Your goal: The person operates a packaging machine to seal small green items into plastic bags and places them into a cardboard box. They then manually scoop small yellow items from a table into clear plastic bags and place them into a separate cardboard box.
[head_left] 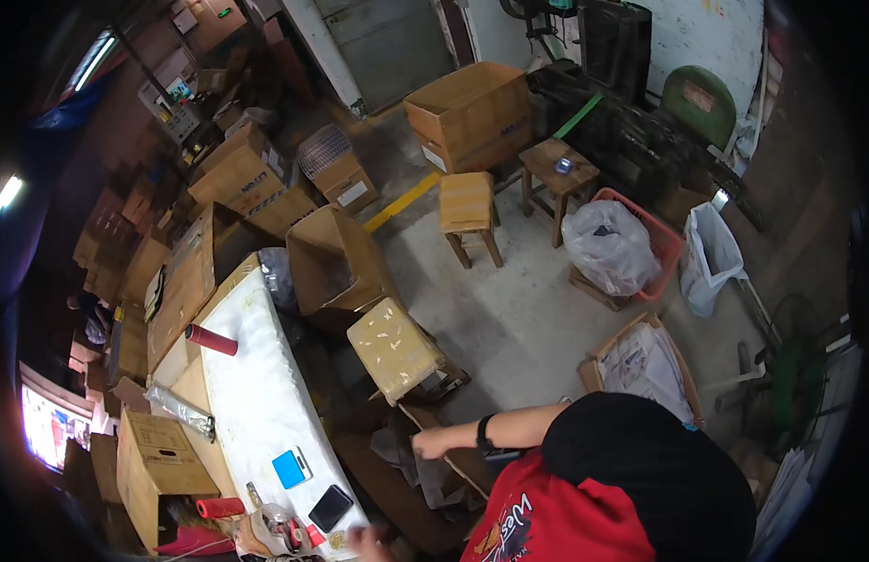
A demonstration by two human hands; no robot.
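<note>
Beside the lower right corner of the white-covered table point(252, 384), the person's left hand point(367, 545) shows blurred and cut off; how far its fingers are open, and whether they hold anything, cannot be told. On the table near that corner are a small yellowish heap point(337, 540), a red piece point(315, 535) and a dark flat device point(331, 508), with a blue-topped flat object point(289, 468) farther up. Right of the table, the right hand point(429, 444) is over an open carton point(378, 496) with clear plastic point(397, 451) inside; its fingertips are indistinct, so their spread and grip cannot be told.
</note>
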